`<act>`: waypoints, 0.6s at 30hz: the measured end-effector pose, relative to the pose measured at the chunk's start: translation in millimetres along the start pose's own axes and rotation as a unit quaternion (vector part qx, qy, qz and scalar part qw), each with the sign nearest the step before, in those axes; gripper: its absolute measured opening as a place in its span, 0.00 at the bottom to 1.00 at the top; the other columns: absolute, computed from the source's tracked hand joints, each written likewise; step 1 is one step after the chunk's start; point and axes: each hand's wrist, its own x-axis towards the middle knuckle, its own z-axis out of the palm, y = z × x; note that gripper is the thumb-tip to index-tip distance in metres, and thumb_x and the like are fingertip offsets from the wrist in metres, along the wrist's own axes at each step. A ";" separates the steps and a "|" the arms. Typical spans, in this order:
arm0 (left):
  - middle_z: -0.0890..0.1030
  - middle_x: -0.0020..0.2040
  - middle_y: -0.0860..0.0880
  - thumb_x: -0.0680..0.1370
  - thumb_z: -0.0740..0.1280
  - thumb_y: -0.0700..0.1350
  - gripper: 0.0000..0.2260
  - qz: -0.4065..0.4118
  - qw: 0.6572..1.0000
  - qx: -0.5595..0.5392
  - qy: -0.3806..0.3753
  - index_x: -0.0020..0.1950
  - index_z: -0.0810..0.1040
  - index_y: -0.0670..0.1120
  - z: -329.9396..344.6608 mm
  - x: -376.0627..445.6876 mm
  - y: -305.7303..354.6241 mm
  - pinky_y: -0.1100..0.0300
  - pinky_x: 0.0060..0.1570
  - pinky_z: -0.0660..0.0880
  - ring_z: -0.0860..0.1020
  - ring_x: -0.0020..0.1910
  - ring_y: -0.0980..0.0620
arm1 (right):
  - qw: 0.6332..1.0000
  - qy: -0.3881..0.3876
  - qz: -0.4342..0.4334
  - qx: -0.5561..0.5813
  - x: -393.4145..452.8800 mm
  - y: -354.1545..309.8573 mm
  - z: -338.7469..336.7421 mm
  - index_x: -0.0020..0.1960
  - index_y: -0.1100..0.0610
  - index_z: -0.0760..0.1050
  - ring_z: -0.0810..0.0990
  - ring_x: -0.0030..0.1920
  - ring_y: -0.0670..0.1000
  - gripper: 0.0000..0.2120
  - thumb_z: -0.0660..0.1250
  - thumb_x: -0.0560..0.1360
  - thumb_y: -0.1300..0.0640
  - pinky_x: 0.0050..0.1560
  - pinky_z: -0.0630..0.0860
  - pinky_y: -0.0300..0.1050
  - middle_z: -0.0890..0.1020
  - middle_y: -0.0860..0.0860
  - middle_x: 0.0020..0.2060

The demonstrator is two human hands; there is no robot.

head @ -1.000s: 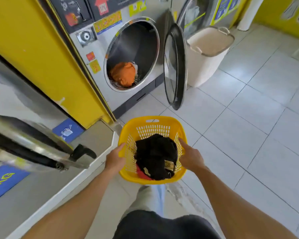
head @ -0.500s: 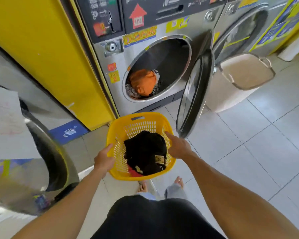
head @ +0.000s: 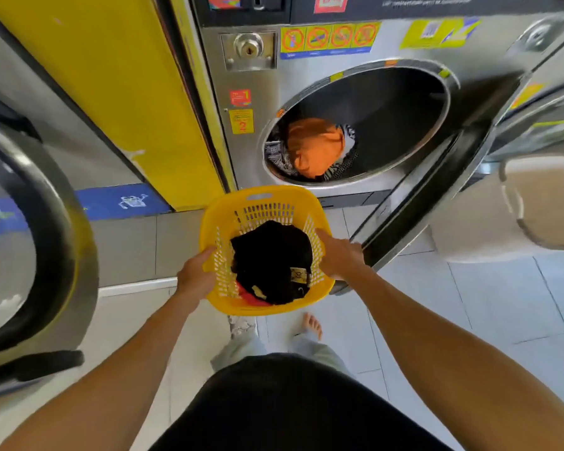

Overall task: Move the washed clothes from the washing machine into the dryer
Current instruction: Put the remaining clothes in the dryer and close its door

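I carry a yellow plastic laundry basket [head: 261, 203] in front of me, held at both sides. My left hand [head: 194, 276] grips its left rim and my right hand [head: 337, 255] grips its right rim. Black clothes [head: 271, 258] with a bit of red fabric lie inside it. Just beyond the basket stands the steel dryer [head: 251, 102] with its round opening uncovered. An orange garment [head: 315, 146] and a patterned black-and-white cloth [head: 275, 156] lie in the drum. The dryer door [head: 417, 206] hangs open to the right, close to my right hand.
The washing machine's open door [head: 46, 229] juts out at the left. A yellow panel [head: 121, 86] separates the two machines. A beige laundry hamper [head: 534, 203] stands on the tiled floor behind the dryer door. My bare foot [head: 313, 325] shows below the basket.
I have walked closer to the dryer with the basket in both hands. The dryer opening now fills the upper right, and the washer door has slid to the left edge.
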 end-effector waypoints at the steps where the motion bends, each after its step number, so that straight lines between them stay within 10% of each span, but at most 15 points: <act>1: 0.75 0.68 0.44 0.72 0.62 0.34 0.32 -0.006 1.000 -0.004 -0.002 0.73 0.69 0.60 6.9 0.3 3.0 0.54 0.48 0.79 0.78 0.57 0.40 | 1.000 -0.003 -0.006 -0.003 2.3 8.2 1.1 0.75 0.47 0.55 0.81 0.47 0.61 0.32 0.63 0.74 0.57 0.46 0.71 0.51 0.82 0.55 0.48; 11: 0.73 0.70 0.43 0.74 0.63 0.36 0.32 -0.059 0.998 0.021 -0.026 0.74 0.66 0.60 56.1 -19.6 11.8 0.56 0.47 0.74 0.76 0.59 0.40 | 0.996 -0.080 0.039 0.014 -7.5 50.5 7.9 0.78 0.48 0.51 0.75 0.40 0.57 0.37 0.66 0.75 0.59 0.40 0.74 0.48 0.71 0.52 0.34; 18: 0.74 0.70 0.44 0.74 0.61 0.35 0.32 -0.052 0.998 0.036 -0.010 0.74 0.67 0.60 95.4 -26.3 37.2 0.58 0.44 0.74 0.78 0.57 0.41 | 0.993 -0.100 0.056 0.004 5.2 93.5 35.2 0.80 0.47 0.44 0.82 0.51 0.60 0.42 0.64 0.74 0.59 0.46 0.75 0.52 0.81 0.57 0.47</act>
